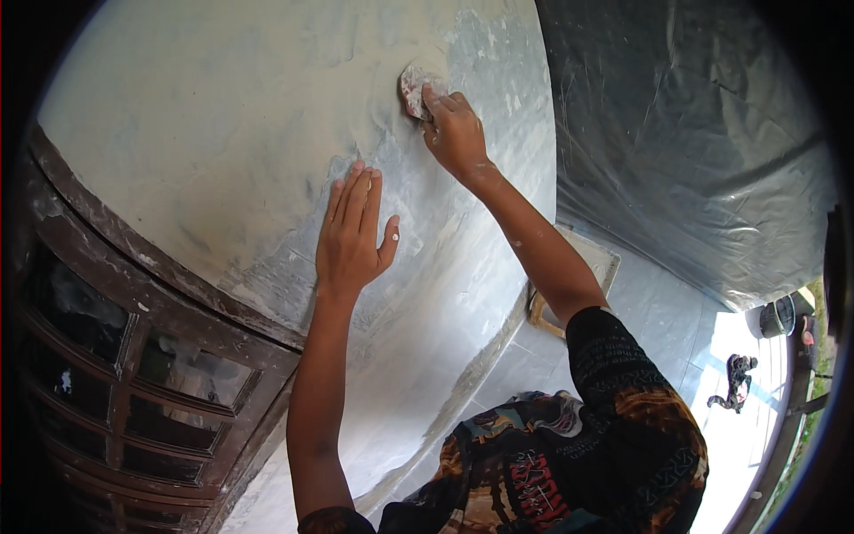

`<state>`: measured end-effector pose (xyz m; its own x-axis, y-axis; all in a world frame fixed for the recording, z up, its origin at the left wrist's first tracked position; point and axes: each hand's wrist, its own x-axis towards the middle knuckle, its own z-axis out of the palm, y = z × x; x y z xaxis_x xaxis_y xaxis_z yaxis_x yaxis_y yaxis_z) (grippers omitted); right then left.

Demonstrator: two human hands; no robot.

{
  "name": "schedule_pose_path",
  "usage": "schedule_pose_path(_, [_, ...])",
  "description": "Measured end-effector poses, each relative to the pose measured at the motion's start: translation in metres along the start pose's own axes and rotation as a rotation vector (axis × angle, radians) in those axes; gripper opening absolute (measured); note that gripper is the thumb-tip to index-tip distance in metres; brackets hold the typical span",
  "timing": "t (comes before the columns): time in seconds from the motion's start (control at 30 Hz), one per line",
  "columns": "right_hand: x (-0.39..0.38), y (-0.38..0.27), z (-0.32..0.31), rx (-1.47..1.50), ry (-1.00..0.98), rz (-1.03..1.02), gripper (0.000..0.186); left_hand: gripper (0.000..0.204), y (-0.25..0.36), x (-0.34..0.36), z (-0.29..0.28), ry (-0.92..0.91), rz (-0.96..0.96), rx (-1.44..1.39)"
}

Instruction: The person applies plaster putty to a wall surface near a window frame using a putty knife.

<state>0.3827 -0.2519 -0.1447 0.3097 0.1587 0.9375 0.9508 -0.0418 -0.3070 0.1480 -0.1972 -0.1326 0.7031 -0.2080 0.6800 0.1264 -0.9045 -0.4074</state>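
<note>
My left hand (350, 233) lies flat against the wall (267, 98), fingers stretched upward and thumb apart, holding nothing. Higher up and to the right, my right hand (458, 133) grips a small, flat, reddish piece caked with white plaster (415, 87). Its kind cannot be made out, and my fingers cover part of it. The piece is against the wall, where cream plaster meets a barer grey-blue patch. White smears spot my right wrist and forearm, and a white dab sits on my left thumb.
A brown wooden frame with glass panes (191, 369) borders the wall at lower left. Dark plastic sheeting (685, 142) hangs on the right. A wooden-framed board or tray (600, 258) sits on the tiled floor (654, 303) beyond my right arm. A dark bucket (777, 317) stands farther right.
</note>
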Motion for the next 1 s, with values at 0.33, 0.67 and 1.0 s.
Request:
schedule_pose_path(0.33, [0.035, 0.036, -0.016, 0.039, 0.201, -0.012, 0.054, 0.056, 0.003, 0.009, 0.005, 0.012, 0.005, 0.016])
schedule_pose_path(0.67, [-0.062, 0.001, -0.015, 0.304, 0.011, 0.011, 0.062, 0.055, 0.004, 0.012, 0.01, -0.033, -0.018, 0.043])
schedule_pose_path(1.0, [-0.037, 0.036, 0.009, 0.084, 0.003, -0.066, 0.069, 0.055, 0.004, 0.014, 0.013, -0.013, -0.023, 0.072])
